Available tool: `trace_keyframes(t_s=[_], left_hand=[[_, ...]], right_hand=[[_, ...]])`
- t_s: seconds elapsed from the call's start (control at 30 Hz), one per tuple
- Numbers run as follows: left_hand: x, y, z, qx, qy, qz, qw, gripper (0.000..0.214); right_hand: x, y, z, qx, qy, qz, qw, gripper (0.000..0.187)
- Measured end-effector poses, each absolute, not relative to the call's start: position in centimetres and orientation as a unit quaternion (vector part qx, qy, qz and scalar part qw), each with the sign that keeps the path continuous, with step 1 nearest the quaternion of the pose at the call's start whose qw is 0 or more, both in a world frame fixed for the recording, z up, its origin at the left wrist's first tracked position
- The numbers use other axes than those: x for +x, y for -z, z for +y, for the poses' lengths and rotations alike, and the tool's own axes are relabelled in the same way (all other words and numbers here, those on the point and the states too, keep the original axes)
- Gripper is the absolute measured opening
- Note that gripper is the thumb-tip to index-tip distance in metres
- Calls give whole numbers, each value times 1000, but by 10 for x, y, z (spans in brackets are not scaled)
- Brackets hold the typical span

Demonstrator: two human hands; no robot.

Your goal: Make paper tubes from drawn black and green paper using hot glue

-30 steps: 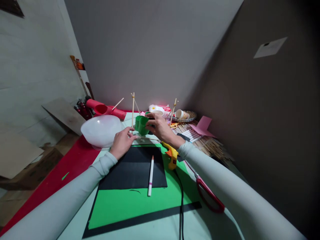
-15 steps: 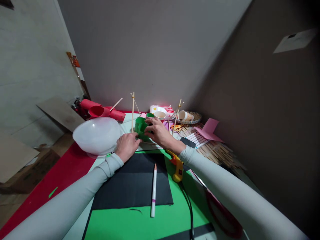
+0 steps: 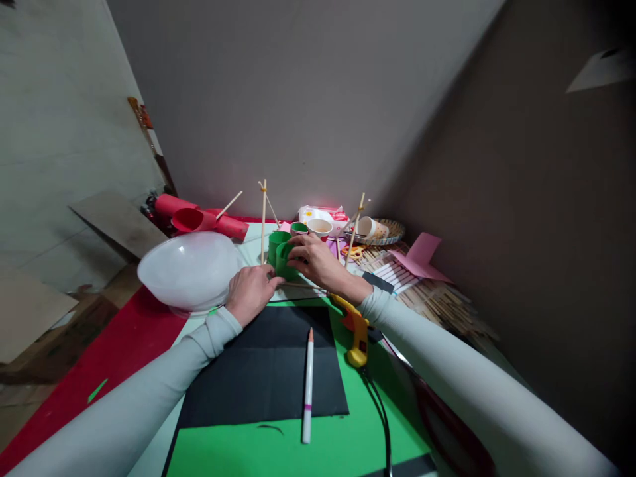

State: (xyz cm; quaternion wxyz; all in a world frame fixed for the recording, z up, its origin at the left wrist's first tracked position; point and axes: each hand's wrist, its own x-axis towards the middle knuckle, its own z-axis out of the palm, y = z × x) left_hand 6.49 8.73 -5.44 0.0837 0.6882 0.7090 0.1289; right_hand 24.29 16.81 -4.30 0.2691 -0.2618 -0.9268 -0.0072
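Note:
Two green paper tubes (image 3: 279, 244) stand side by side, partly hidden by my fingers. My right hand (image 3: 318, 262) grips the front tube from the right, its fingers bent around the upper wall. Low on the left, my left hand (image 3: 252, 290) has its thumb and fingers closed at the base of the tubes; the exact contact is hard to see. Thin wooden sticks tied into an upright frame (image 3: 264, 222) rise just behind my left hand. A similar stick frame (image 3: 355, 228) stands right of my right hand. A horizontal stick (image 3: 303, 285) runs under the tubes.
A translucent bowl (image 3: 189, 271) is at left, with red paper rolls (image 3: 199, 218) behind it. A white pencil (image 3: 308, 391) lies on black sheets (image 3: 248, 377). Right of these is a yellow glue gun (image 3: 356, 344) with a cord. Paper cups (image 3: 319, 228) and a basket (image 3: 392, 232) sit behind.
The front green tube's opening looks narrower, squeezed or tilted under my right fingers. Both hands stay nearly in place; the view has shifted slightly.

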Motion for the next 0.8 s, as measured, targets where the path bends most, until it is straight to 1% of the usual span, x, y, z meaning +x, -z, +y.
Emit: trace_keyframes(t_s=[0.2,0.33,0.43,0.5,0.57,0.67,0.8], left_hand=[[63,59,90,683,-144,709,101,29],[62,62,90,677,-174,705,124,27],[60,57,89,663,-229,697,147,25],[58,51,85,651,-287,683,166,24],[58,43,79,640,-356,653,193,24],[60,33,58,619,-457,587,251,21],[67,26,9,588,-531,503,345,35]], right_hand=[[244,45,167,-260,-49,-922,283,32],[245,41,164,-258,-114,-908,310,29],[251,30,154,-268,-179,-874,363,25],[258,19,141,-281,-229,-833,418,27],[266,9,122,-294,-282,-780,475,29],[278,1,85,-317,-359,-693,538,26],[285,9,31,-347,-444,-583,586,22]])
